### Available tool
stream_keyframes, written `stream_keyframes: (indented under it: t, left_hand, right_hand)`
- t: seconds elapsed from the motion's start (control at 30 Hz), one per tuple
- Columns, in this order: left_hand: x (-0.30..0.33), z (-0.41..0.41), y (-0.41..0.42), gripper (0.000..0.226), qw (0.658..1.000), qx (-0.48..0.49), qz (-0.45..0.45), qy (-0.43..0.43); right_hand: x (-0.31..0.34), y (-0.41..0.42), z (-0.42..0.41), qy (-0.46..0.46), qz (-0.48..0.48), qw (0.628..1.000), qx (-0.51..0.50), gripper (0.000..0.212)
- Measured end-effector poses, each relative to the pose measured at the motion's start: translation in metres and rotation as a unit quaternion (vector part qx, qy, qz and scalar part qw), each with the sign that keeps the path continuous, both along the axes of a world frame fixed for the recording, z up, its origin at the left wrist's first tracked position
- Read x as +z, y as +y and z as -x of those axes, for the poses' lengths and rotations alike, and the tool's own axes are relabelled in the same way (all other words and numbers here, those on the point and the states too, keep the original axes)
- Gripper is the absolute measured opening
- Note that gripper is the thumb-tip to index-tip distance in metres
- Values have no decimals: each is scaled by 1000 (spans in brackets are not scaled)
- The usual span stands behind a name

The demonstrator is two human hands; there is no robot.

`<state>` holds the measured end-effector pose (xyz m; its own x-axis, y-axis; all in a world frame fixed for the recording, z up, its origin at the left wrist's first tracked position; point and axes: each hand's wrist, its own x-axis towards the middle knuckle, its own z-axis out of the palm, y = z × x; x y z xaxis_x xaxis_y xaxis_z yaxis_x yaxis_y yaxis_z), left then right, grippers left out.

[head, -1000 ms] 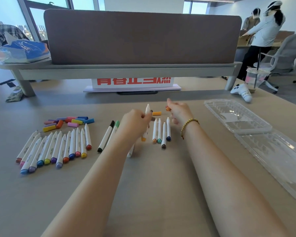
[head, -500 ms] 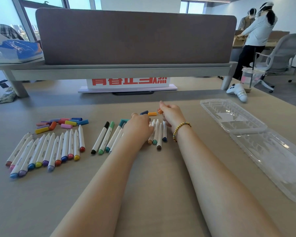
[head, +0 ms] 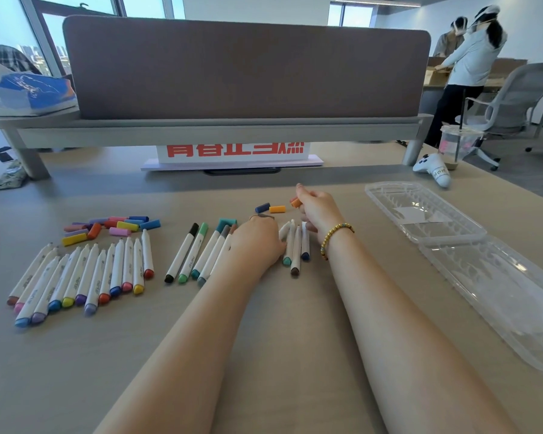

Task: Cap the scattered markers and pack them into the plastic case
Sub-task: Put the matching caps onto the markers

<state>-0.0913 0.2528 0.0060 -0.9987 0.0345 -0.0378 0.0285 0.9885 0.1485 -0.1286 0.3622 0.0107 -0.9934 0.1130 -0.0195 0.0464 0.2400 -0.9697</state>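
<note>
My left hand [head: 257, 242] lies low on the table, fingers curled down over a white marker beside the capped markers [head: 195, 252]. My right hand [head: 318, 211] hovers just behind it and pinches an orange cap [head: 295, 202]. A few uncapped markers [head: 295, 245] lie between my hands. Behind them rest a dark blue cap [head: 262, 207] and a yellow-orange cap [head: 277, 209]. Far left is a long row of uncapped markers [head: 85, 274] with a pile of loose caps [head: 110, 227] behind it. The clear plastic case [head: 420, 211] lies open on the right.
The case's other clear half [head: 499, 292] stretches toward the front right edge. A grey divider panel [head: 245, 70] on a shelf closes off the back. A white game controller [head: 433, 170] and a drink cup [head: 456, 142] stand back right. People stand beyond them.
My left hand has brought its marker from upright down flat onto the table next to the capped ones. My right hand has kept the orange cap in about the same place.
</note>
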Motion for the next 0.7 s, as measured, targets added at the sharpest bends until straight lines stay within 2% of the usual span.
stream_keyframes:
  t: [0.1, 0.2, 0.3, 0.43, 0.7]
  left_hand:
    - [8, -7, -3, 23, 997, 11, -77, 22]
    - [8, -16, -9, 23, 984, 14, -173, 43]
    - [4, -22, -14, 27, 964, -12, -266, 12]
    - [3, -24, -18, 29, 964, -43, -260, -27]
    - [4, -24, -22, 26, 954, -35, -298, -29]
  right_hand:
    - [1, 4, 2, -4, 13, 1000, 8, 36]
    - [3, 8, 4, -6, 38, 999, 17, 37]
    - [2, 9, 2, -14, 67, 997, 24, 31]
    - [0, 10, 0, 2, 82, 996, 19, 26]
    - [-1, 9, -2, 26, 57, 998, 30, 26]
